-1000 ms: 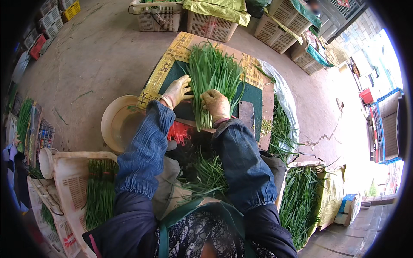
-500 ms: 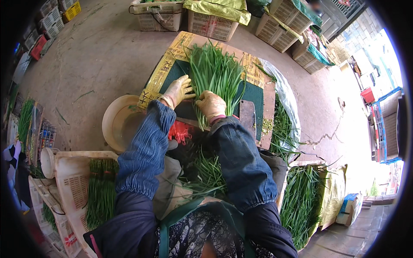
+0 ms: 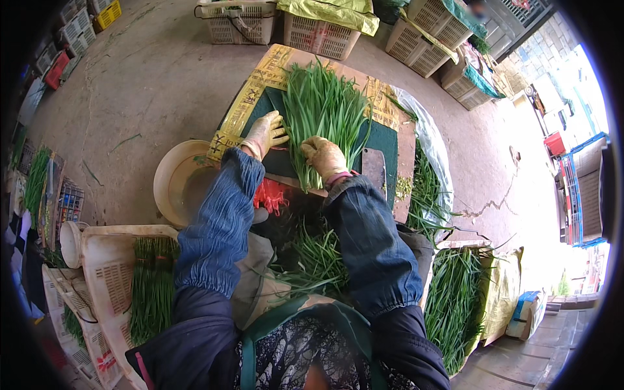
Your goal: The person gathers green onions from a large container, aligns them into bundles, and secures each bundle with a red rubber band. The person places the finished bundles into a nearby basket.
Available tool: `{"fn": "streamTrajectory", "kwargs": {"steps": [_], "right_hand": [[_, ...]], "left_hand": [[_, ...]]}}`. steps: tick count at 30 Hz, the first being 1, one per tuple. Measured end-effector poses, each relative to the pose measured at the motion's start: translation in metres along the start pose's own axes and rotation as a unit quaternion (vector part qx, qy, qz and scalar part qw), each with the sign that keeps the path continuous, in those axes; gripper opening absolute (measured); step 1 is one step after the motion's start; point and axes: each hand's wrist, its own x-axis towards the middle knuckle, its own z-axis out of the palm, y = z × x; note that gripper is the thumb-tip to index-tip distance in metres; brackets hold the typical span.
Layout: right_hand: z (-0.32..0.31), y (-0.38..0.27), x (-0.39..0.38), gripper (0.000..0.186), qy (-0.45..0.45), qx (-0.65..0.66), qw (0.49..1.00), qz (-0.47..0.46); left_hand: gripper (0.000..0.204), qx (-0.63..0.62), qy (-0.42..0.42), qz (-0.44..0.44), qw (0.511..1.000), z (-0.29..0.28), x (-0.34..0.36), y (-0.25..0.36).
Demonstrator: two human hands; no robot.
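A fan of long green chive leaves lies on a dark green mat laid over a board edged with yellow printed sheets. My left hand, in a pale rubber glove, rests fingers spread against the left side of the bunch. My right hand, also gloved, presses down on the stalk ends at the near side of the bunch. A cleaver lies flat on the mat just right of my right hand.
A round cream basin sits left of the board, red ties beside it. White crates with chives stand at lower left. More chives lie at right and between my arms. Plastic crates line the far side.
My right hand has shifted slightly along the stalk ends of the bunch; my left hand stays at the bunch's left side. Little else differs.
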Motion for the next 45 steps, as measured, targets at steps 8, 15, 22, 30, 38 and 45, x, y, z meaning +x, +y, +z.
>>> {"fn": "streamTrajectory", "kwargs": {"steps": [8,15,22,30,38,45], "right_hand": [[-0.003,-0.037,-0.029,0.099,-0.077,-0.315,0.943,-0.076],[0.002,-0.022,-0.032,0.074,-0.024,-0.217,0.973,-0.079],[0.002,0.004,-0.029,0.051,0.023,-0.128,0.988,-0.086],[0.008,-0.034,-0.04,0.05,0.016,-0.272,0.961,-0.052],[0.018,-0.017,-0.017,0.025,0.053,-0.242,0.969,0.011],[-0.012,0.012,-0.017,0.026,0.026,0.175,0.984,0.009]], "left_hand": [[0.064,-0.013,0.02,0.002,1.0,-0.004,0.005,-0.002],[0.052,0.003,0.046,0.02,0.999,-0.007,0.007,-0.006],[0.075,0.12,0.06,0.061,0.989,0.006,-0.001,-0.008],[0.076,0.2,0.076,0.125,0.969,-0.022,0.035,-0.036],[0.075,0.262,0.07,0.147,0.951,-0.018,0.029,-0.035],[0.069,0.285,0.053,0.14,0.947,-0.015,0.028,-0.027]]}}
